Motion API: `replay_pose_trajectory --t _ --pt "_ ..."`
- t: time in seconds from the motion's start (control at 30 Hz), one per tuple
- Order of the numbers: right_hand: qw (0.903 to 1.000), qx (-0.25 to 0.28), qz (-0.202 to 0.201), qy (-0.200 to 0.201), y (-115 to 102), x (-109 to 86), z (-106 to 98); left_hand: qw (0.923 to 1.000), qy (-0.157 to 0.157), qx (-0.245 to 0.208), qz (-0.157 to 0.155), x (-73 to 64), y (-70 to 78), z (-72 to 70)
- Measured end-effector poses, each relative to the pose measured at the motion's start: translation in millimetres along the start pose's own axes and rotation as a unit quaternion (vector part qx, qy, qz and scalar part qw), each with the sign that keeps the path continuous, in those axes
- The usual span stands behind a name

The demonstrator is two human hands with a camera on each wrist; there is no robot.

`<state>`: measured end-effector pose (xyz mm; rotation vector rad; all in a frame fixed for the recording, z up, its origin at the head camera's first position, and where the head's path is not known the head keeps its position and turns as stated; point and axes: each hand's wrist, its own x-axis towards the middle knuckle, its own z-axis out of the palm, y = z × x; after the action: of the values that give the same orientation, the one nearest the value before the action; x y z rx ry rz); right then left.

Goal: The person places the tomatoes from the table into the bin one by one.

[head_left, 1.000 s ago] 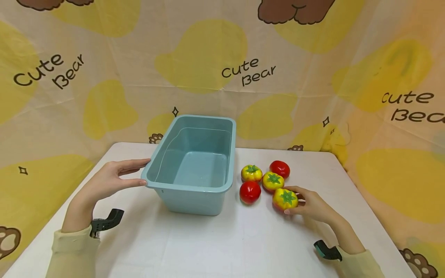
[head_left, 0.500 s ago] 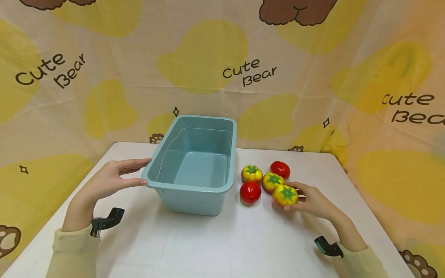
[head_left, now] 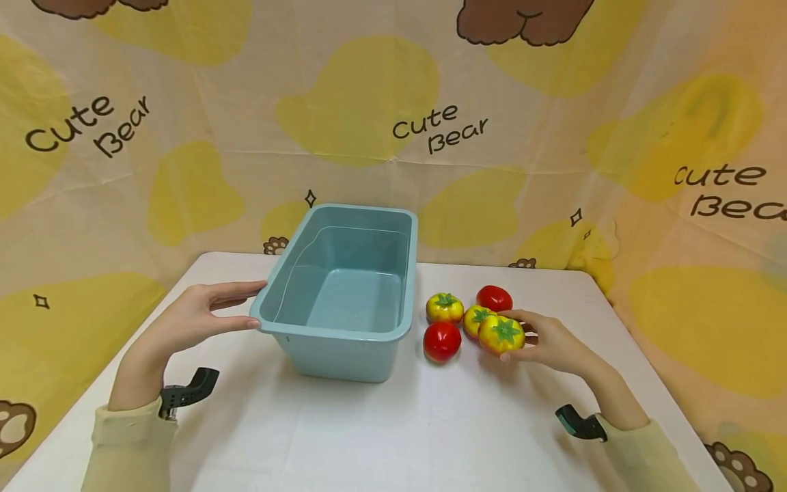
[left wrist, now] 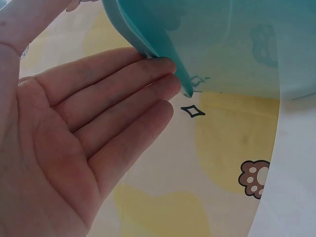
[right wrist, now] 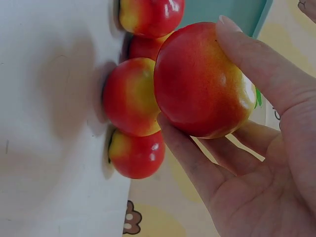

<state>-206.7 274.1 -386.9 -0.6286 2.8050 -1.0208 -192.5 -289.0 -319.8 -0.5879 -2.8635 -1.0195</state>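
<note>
In the head view, my right hand (head_left: 544, 345) holds a yellow-and-red tomato (head_left: 501, 336), green star-shaped calyx facing up, between thumb and fingers. The right wrist view shows the red underside of this tomato (right wrist: 197, 84), off the table. Just behind it, a second yellow tomato (head_left: 472, 320) is partly covered. Around these lie another yellow tomato (head_left: 445, 307) and two red-looking ones, a nearer tomato (head_left: 442, 342) and a farther tomato (head_left: 494, 298). My left hand (head_left: 199, 311) rests its straight fingers and thumb tip against the left front rim of a light blue plastic bin (head_left: 344, 333).
The bin stands left of the tomatoes, with its bare floor (head_left: 356, 297) showing. Under everything is a white table (head_left: 393, 437) whose back edge meets a patterned cloth backdrop (head_left: 356, 102).
My right hand has lifted the tomato off the table and shifted it slightly up and left, so it covers more of the tomato behind. The left hand and bin have stayed put.
</note>
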Motion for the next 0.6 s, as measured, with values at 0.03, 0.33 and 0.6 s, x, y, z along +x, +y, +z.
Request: replay_pose_trajectory --t 0.03,0.33,0.6 --pt "1.0000 -0.002 -0.002 -0.001 -1 0.7 -1 1.0000 0.000 0.000 0.000 -0.1 0.2 -0.1" --pt "0.9999 -0.006 -0.009 -0.002 -9 6.8 -9 1.0000 0.000 0.003 0.002 0.5 1.1 -0.8" --pt "0.9998 -0.015 -0.014 -0.003 -18 11.0 -17 1.0000 -0.004 0.000 0.002 0.7 1.6 -1.2"
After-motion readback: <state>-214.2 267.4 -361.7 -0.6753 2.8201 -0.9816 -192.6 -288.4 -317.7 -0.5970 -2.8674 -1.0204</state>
